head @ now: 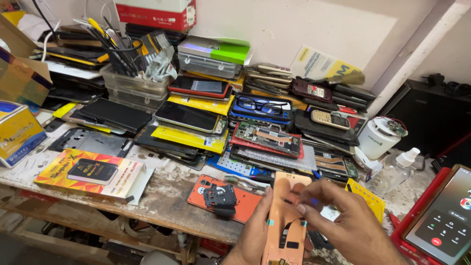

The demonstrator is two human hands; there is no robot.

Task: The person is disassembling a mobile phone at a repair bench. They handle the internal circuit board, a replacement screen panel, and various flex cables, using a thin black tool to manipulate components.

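Hands mid-job: your left hand (pixel 255 230) grips the orange phone back cover (pixel 283 221) upright over the bench edge, your right hand (pixel 343 221) pinching at its upper inside. Looks like early stripping; black parts remain stuck inside. Second orange cover (pixel 245 201) lies just left.
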